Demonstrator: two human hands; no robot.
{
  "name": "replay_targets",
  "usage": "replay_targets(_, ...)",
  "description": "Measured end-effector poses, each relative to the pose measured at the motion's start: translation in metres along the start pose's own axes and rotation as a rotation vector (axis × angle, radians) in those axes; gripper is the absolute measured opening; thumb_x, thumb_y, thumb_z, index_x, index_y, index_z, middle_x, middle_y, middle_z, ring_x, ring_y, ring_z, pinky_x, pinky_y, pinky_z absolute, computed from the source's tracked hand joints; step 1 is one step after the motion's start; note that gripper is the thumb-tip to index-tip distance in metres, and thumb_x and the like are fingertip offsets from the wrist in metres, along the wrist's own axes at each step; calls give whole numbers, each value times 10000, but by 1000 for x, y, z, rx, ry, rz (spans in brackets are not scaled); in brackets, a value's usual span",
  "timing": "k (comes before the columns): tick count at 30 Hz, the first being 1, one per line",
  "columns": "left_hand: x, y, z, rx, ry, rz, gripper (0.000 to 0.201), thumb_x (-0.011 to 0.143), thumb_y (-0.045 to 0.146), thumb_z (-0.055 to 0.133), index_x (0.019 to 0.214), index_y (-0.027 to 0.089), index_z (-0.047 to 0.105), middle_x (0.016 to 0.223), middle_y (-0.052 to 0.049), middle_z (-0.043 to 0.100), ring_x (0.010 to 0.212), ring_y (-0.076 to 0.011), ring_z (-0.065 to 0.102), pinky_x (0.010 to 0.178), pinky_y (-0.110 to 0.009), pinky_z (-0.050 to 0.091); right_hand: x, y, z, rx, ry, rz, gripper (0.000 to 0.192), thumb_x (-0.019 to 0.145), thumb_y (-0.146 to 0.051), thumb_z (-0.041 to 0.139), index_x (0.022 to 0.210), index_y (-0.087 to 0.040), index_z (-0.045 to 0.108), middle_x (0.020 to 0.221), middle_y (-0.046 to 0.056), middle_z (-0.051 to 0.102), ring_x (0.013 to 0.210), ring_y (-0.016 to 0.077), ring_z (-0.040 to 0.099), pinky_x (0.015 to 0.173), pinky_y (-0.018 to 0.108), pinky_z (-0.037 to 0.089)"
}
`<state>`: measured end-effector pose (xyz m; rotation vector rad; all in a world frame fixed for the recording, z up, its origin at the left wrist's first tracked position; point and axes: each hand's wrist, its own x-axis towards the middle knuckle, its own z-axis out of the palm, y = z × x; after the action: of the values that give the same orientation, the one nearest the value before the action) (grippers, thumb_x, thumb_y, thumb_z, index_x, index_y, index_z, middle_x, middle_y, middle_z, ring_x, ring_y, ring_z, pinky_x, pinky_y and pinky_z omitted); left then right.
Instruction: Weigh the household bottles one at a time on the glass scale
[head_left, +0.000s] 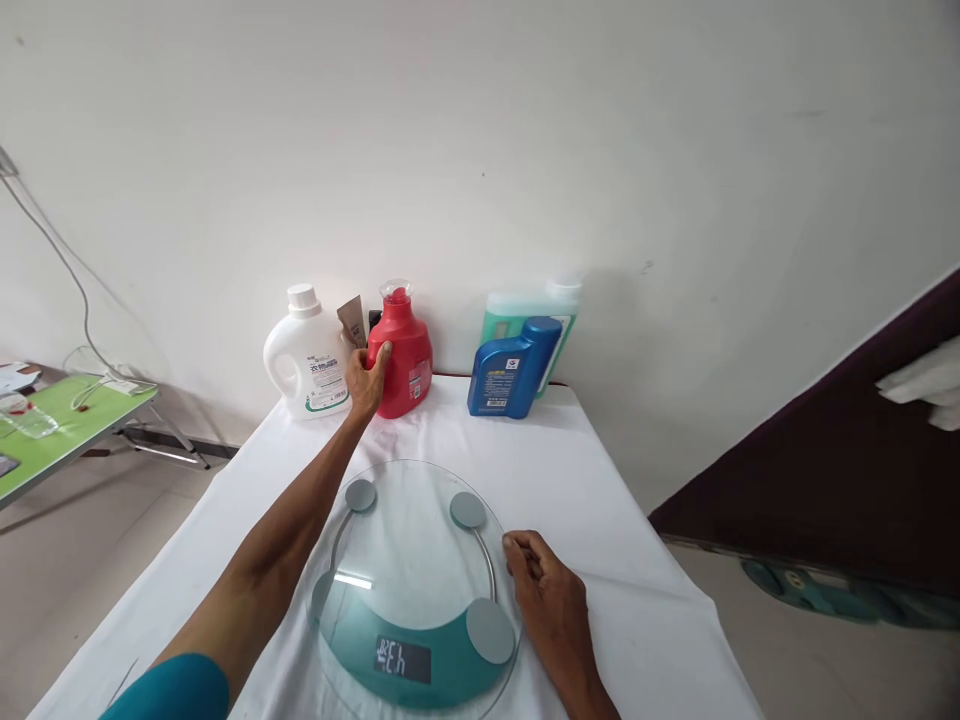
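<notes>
My left hand [365,380] is stretched way out, fingers wrapped round the red detergent bottle [401,352] at the back of the counter [615,590], between the white jug [309,355] and blue bottle [510,370]. Right hand [551,600] rests loosely curled, holding nothing, touching the glass scale [416,585] edge, probably steadying it.

Your round glass bathroom scale [416,590] lies on the white-covered desk [637,600] nearest you, your right hand [551,605] resting just beside its right edge. Behind it, along the wall, stand the white plastic jug [307,355], the red detergent bottle [405,355] under your left hand [366,378], then the blue bottle [510,370] before the green-filled jug [559,310]. Left of the desk stands a green folding table [67,420].
</notes>
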<state>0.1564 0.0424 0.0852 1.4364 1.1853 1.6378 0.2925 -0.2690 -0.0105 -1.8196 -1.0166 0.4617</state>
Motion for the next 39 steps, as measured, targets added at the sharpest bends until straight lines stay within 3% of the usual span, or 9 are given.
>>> replay_targets(3, -22, 21, -3, 73, 37, 402, 541, 776, 558, 842, 1123, 227, 589, 1286, -180, 582, 1330, -362, 471, 1043, -477, 428, 0, 1, 1, 26, -5, -14, 530, 938, -716, 440, 804, -240, 630, 625, 11, 617, 553, 202, 555, 561, 296, 431)
replay_targets(6, -40, 34, 21, 59, -340, 542, 521, 840, 539, 791, 1206, 234, 578, 1308, -162, 587, 1275, -338, 533, 1078, -493, 434, 0, 4, 1, 37, 2, -16, 536, 938, -726, 439, 812, -241, 628, 628, 16, 622, 555, 208, 555, 566, 302, 429)
replay_targets(9, -42, 30, 66, 80, -648, 329, 601, 776, 579, 822, 1168, 196, 574, 1218, -144, 613, 1113, -286, 608, 934, -438, 525, 0, 5, 1, 52, 2, -11, 532, 939, -730, 441, 825, -244, 627, 627, 16, 619, 557, 209, 551, 566, 305, 428)
replay_targets(12, -36, 17, 110, 135, -670, 107, 695, 674, 536, 901, 1161, 168, 568, 1241, -173, 621, 1138, -293, 612, 934, -418, 523, -1, 4, 1, 57, -5, -8, 526, 946, -722, 434, 819, -247, 622, 628, 14, 613, 561, 208, 549, 557, 300, 420)
replay_targets(17, -33, 4, 148, 62, -715, 27, 597, 735, 574, 849, 1083, 155, 605, 1134, -145, 697, 1023, -262, 662, 892, -382, 533, -1, 3, 1, 44, -2, -18, 504, 962, -687, 423, 811, -246, 614, 622, 4, 593, 547, 195, 521, 547, 290, 401)
replay_targets(21, -34, -2, 158, 19, -816, -118, 773, 523, 457, 994, 1139, 145, 646, 1146, -152, 731, 999, -293, 695, 868, -406, 562, -1, 3, 1, 40, -4, -17, 510, 972, -685, 412, 825, -242, 618, 616, 1, 585, 544, 195, 520, 551, 292, 394)
replay_targets(25, -36, -9, 164, -165, -838, -205, 764, 476, 345, 1012, 1136, 146, 684, 1086, -119, 759, 969, -271, 714, 872, -399, 583, -1, 2, 0, 64, -12, -16, 507, 979, -680, 418, 820, -237, 609, 624, 2, 585, 545, 188, 511, 553, 288, 389)
replay_targets(34, -57, -12, 167, -225, -687, -193, 685, 508, 316, 991, 1119, 170, 717, 1048, -86, 769, 938, -254, 722, 846, -392, 606, -1, 1, 0, 87, -7, 8, 483, 973, -662, 446, 814, -236, 608, 625, -4, 582, 544, 181, 507, 544, 284, 380)
replay_targets(39, -60, -2, 145, -266, -645, -245, 667, 472, 322, 1011, 1055, 168, 728, 973, -76, 775, 893, -270, 735, 832, -438, 614, 0, 2, 2, 71, 2, 13, 470, 968, -656, 462, 816, -237, 613, 633, -6, 589, 556, 184, 525, 574, 294, 394)
